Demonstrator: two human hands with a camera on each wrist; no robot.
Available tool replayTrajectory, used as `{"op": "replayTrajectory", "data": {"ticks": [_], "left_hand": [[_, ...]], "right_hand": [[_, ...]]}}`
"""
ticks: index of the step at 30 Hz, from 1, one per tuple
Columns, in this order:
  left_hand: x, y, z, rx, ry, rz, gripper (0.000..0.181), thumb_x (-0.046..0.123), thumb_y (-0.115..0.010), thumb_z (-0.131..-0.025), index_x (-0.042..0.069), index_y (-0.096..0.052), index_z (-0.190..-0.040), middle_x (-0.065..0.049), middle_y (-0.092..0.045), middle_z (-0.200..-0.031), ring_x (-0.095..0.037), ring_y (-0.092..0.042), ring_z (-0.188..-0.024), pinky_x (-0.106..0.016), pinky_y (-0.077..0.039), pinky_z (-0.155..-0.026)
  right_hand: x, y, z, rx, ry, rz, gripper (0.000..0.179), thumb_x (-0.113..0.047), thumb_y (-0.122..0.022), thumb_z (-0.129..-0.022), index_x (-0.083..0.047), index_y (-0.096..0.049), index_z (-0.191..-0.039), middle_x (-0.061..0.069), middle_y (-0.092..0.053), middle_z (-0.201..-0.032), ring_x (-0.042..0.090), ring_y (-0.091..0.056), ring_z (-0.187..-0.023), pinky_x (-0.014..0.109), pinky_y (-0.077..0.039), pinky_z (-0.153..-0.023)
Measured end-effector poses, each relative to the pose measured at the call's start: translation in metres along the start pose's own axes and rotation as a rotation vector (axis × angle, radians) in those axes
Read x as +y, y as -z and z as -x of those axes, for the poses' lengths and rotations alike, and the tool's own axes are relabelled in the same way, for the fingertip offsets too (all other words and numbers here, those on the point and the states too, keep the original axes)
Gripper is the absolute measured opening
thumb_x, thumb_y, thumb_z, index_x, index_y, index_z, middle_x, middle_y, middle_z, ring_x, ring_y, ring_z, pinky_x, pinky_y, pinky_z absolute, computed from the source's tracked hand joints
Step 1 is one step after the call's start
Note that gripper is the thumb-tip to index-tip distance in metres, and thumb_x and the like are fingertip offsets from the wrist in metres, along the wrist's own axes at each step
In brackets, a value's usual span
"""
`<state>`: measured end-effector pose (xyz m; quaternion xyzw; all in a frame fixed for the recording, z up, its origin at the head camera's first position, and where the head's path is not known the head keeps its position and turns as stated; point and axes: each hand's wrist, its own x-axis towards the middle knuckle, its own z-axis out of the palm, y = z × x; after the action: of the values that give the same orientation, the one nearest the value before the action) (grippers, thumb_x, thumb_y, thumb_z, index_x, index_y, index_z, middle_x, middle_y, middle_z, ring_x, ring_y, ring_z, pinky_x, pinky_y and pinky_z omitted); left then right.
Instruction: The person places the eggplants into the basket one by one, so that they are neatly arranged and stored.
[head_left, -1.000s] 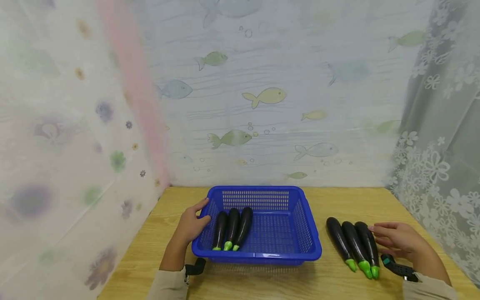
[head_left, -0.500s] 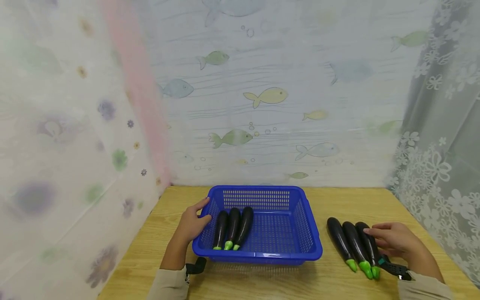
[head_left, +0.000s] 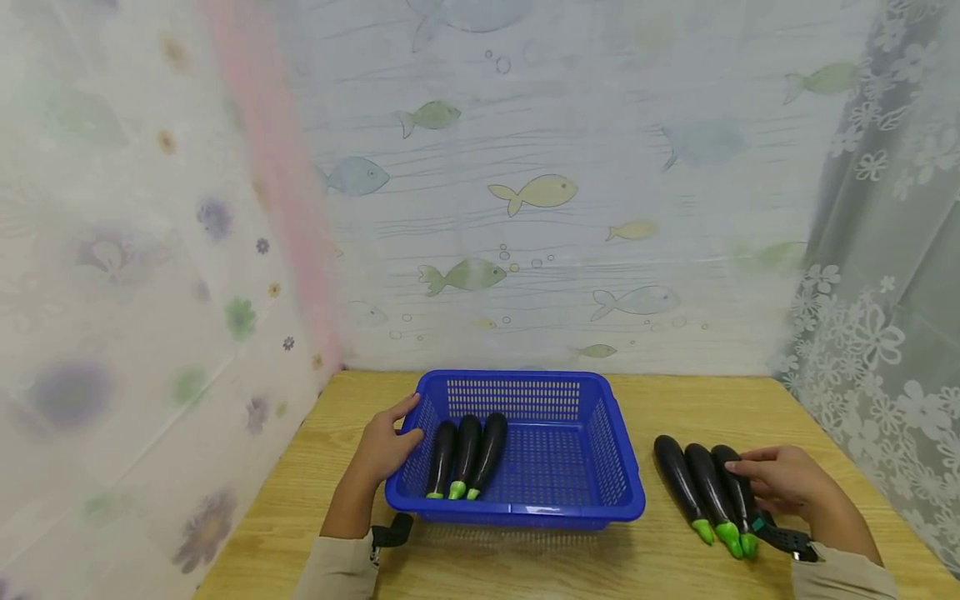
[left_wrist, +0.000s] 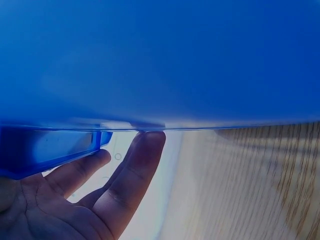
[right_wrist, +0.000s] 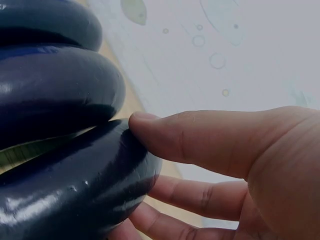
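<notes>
A blue plastic basket [head_left: 517, 510] stands on the table, with three dark eggplants [head_left: 467, 454] lying side by side at its left. My left hand [head_left: 381, 450] holds the basket's left rim, thumb over the edge; in the left wrist view its fingers [left_wrist: 132, 182] reach up under the rim. Three more eggplants with green stem ends lie right of the basket. My right hand [head_left: 787, 483] grips the rightmost eggplant [right_wrist: 75, 187] near its rounded far end. The thumb presses on top while the other fingers curl around the side, partly hidden. The middle eggplant [head_left: 711, 492] lies right against it.
The left eggplant [head_left: 678, 479] of the loose group lies nearest the basket's right wall. Under everything is a wood-grain table [head_left: 697, 400]. A fish-patterned sheet [head_left: 540, 250] hangs behind it, a flowered sheet [head_left: 150, 333] at left and a lace-patterned curtain [head_left: 870, 333] at right.
My right hand has moved left onto the rightmost eggplant, and its thumb and fingers have closed around it. My left hand and the basket have stayed in place.
</notes>
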<state>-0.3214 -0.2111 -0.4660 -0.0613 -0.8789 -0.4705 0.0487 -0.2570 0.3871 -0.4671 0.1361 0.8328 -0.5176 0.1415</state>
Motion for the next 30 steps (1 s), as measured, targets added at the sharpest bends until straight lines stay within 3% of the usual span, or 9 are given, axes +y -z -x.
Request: {"op": "replayTrajectory", "data": {"ticks": [16,22,27,30], "left_hand": [[0.000,0.000,0.001,-0.004,-0.007,-0.007,0.065,0.013,-0.064,-0.095,0.018,-0.046,-0.157,-0.007,-0.041,-0.165,-0.048,-0.062,-0.126,-0.057,-0.061,-0.087],[0.000,0.000,0.001,0.000,-0.009,-0.011,0.065,0.014,-0.064,-0.095,0.019,-0.047,-0.157,-0.007,-0.041,-0.165,-0.047,-0.062,-0.127,-0.056,-0.061,-0.088],[0.000,0.001,0.002,-0.001,-0.019,-0.015,0.065,0.013,-0.064,-0.095,0.017,-0.047,-0.157,-0.008,-0.041,-0.164,-0.048,-0.061,-0.128,-0.056,-0.061,-0.089],[-0.001,0.001,0.001,-0.003,-0.028,-0.010,0.065,0.012,-0.064,-0.094,0.016,-0.047,-0.157,-0.009,-0.042,-0.164,-0.048,-0.061,-0.128,-0.055,-0.061,-0.090]], "right_hand": [[0.002,0.003,0.000,0.020,0.016,0.022,0.078,-0.031,-0.071,-0.097,0.020,-0.038,-0.145,0.007,-0.075,-0.106,0.016,-0.073,-0.089,0.040,-0.064,-0.077],[-0.003,0.007,0.005,0.019,0.021,0.016,0.083,-0.035,-0.069,-0.098,0.020,-0.034,-0.148,0.020,-0.070,-0.119,0.012,-0.072,-0.091,0.040,-0.064,-0.080],[-0.009,0.010,0.009,0.028,0.035,0.027,0.087,-0.039,-0.067,-0.098,0.020,-0.031,-0.150,0.039,-0.049,-0.140,0.014,-0.069,-0.098,0.040,-0.064,-0.083],[-0.011,0.011,0.012,0.032,0.043,0.046,0.087,-0.042,-0.066,-0.099,0.020,-0.031,-0.151,0.044,-0.034,-0.151,0.027,-0.069,-0.107,0.040,-0.064,-0.084]]}}
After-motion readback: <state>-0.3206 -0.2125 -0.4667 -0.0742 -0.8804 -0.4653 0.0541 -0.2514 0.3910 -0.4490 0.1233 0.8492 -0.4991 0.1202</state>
